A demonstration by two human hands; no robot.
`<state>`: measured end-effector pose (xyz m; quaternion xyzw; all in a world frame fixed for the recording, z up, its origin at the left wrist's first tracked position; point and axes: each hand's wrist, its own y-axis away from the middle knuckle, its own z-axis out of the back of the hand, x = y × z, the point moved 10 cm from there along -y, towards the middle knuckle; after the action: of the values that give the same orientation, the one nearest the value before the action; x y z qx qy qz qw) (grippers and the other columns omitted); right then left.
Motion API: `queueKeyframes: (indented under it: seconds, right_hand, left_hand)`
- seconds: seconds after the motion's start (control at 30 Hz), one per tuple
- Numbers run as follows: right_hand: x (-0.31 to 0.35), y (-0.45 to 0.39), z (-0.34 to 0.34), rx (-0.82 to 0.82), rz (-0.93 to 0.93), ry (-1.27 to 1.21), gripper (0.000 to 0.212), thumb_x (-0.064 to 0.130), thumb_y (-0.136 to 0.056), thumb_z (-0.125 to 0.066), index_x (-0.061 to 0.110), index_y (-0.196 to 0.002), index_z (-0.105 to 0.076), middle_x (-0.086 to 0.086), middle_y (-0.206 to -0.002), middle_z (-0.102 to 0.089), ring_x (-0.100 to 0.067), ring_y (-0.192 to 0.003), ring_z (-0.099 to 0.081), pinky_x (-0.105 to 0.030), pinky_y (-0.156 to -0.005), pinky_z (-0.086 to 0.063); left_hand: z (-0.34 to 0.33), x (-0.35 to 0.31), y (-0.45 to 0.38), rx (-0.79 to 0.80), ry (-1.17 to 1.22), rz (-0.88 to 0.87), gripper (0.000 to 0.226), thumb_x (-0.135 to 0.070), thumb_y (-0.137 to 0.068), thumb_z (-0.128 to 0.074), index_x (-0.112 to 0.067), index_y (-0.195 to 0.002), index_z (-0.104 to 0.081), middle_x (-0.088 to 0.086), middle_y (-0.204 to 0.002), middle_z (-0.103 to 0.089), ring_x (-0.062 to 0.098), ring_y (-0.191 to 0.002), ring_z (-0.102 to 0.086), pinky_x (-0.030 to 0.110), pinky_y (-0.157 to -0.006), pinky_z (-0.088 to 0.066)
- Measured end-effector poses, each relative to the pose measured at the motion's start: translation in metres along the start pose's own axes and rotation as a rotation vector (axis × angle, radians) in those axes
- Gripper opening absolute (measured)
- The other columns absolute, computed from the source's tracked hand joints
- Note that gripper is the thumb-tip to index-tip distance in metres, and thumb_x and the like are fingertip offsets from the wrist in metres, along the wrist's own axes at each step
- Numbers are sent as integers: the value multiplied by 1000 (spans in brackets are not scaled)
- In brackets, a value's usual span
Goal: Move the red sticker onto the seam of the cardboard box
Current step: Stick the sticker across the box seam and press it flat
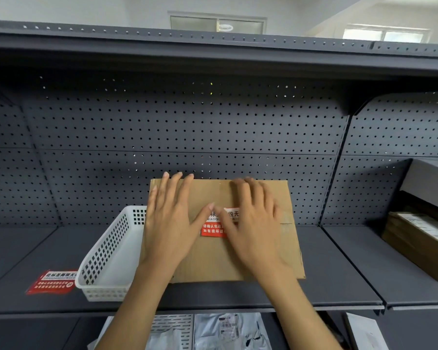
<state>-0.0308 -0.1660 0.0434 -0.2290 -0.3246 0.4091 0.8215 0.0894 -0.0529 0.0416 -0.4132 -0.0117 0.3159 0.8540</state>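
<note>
A flat brown cardboard box (213,258) lies on the dark grey shelf. A red and white sticker (213,229) with white lettering sits on the middle of its top; my hands hide the seam under it. My left hand (173,221) lies flat on the box's left half, fingers spread, its thumb touching the sticker's upper edge. My right hand (253,223) lies flat on the right half, slightly blurred, its thumb across the sticker's right side. Neither hand grips anything.
A white plastic mesh basket (106,261) stands against the box's left side. More red stickers (52,281) lie on the shelf (339,269) further left. Stacked cardboard boxes (420,238) fill the right bay. A perforated back panel (187,132) rises behind. Packaged items (228,329) lie on the shelf below.
</note>
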Motion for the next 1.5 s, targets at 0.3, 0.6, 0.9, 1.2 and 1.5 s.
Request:
queueKeyframes:
  seconds: [0.3, 0.6, 0.9, 1.2, 1.5]
  right_hand:
    - [-27, -1, -2, -64, -30, -28, 50, 46, -97, -41, 23, -142, -42, 6, -154, -41, -20, -147, -29, -44, -121, -21]
    - [-31, -5, -8, -15, -18, 41, 55, 42, -98, -23, 23, -148, -37, 4, -162, -30, -19, -153, -19, -43, -124, -13]
    - [-24, 7, -30, 62, 4, 1, 73, 57, -95, -23, 17, -156, -21, 0, -167, -15, -22, -155, -6, -42, -125, -4]
    - [-32, 7, -17, 18, -21, -110, 49, 26, -102, -35, 21, -150, -31, 7, -158, -37, -15, -152, -21, -34, -124, -16]
    - [-33, 11, -15, -9, -5, -113, 50, 39, -103, -34, 20, -149, -35, 7, -155, -42, -16, -151, -25, -38, -121, -24]
  left_hand:
    - [-3, 2, -2, 19, -18, -7, 78, -70, -91, -33, -19, -149, -34, 5, -157, -36, 22, -151, -17, 40, -123, -9]
    - [-2, -4, 0, 43, 194, 2, 58, -53, -93, -48, -21, -141, -48, 0, -151, -39, 20, -142, -31, 44, -117, -27]
    - [-25, -22, 23, 58, 61, -20, 52, -42, -98, -36, -20, -145, -45, 0, -153, -44, 26, -148, -25, 43, -120, -22]
    - [-17, -14, 25, -18, 193, 75, 48, -13, -96, -45, -22, -143, -44, -3, -147, -51, 19, -146, -31, 38, -117, -28]
    - [-14, -16, 29, -29, 197, 54, 44, -32, -99, -47, -23, -142, -45, -5, -147, -51, 17, -146, -31, 33, -115, -26]
